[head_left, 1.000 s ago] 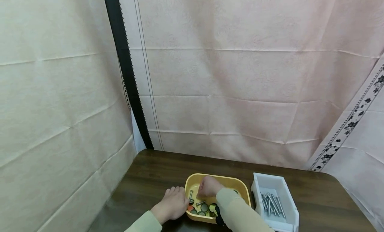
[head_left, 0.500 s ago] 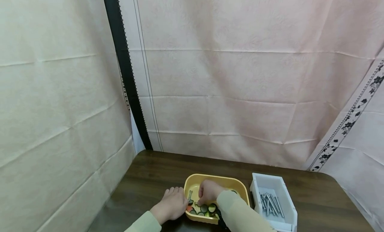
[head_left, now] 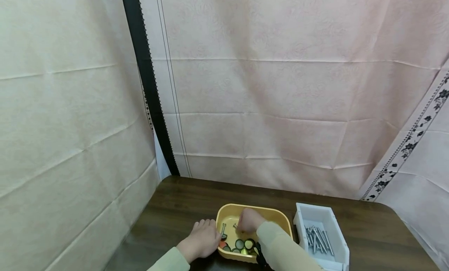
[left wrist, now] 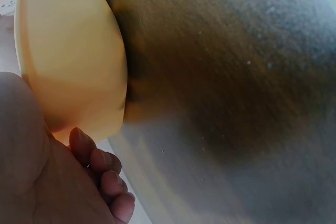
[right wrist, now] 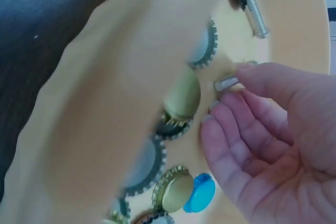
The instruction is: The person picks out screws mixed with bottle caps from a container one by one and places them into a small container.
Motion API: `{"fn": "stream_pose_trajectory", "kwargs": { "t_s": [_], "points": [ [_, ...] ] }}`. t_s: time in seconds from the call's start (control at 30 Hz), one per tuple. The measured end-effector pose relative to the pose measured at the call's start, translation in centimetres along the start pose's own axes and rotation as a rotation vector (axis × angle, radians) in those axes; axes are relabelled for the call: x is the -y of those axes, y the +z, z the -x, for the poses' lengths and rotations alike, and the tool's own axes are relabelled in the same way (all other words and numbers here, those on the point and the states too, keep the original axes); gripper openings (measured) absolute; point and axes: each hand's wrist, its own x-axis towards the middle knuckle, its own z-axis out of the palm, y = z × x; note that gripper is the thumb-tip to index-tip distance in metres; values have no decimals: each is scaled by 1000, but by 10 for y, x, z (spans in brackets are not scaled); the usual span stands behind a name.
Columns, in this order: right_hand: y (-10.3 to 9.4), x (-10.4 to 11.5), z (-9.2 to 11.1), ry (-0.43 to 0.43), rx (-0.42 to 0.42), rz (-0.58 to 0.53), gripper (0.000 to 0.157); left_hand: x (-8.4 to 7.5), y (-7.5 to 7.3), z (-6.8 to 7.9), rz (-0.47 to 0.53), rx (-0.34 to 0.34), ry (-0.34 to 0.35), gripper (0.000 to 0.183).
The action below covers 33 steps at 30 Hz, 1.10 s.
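My right hand (head_left: 248,221) is inside the yellow tub (head_left: 277,215), thumb and forefinger pinching one bolt (right wrist: 227,83) by its end, just above the bottle caps (right wrist: 181,94). My left hand (head_left: 203,237) lies beside the tub's left wall, fingers loosely curled against it (left wrist: 97,163), holding nothing. The pinch is only at the tip, so I judge the bolt could swivel and drop back among the caps. Another bolt (right wrist: 255,20) lies near; a careless lift might knock it. The white bin (head_left: 320,215) of bolts sits just to the right.
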Motion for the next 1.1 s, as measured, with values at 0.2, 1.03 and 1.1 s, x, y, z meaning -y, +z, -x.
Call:
{"fn": "stream_pose_trajectory", "kwargs": {
  "t_s": [0.2,1.03,1.1],
  "points": [
    [2,-2,1,60,-69,-63,39,-3,1,-1,13,10,10,24],
    [14,-2,1,360,-187,-415,17,1,3,0,62,19,-4,25],
    [14,0,2,343,-191,-409,16,1,3,0,64,16,-3,25]
  ]
}}
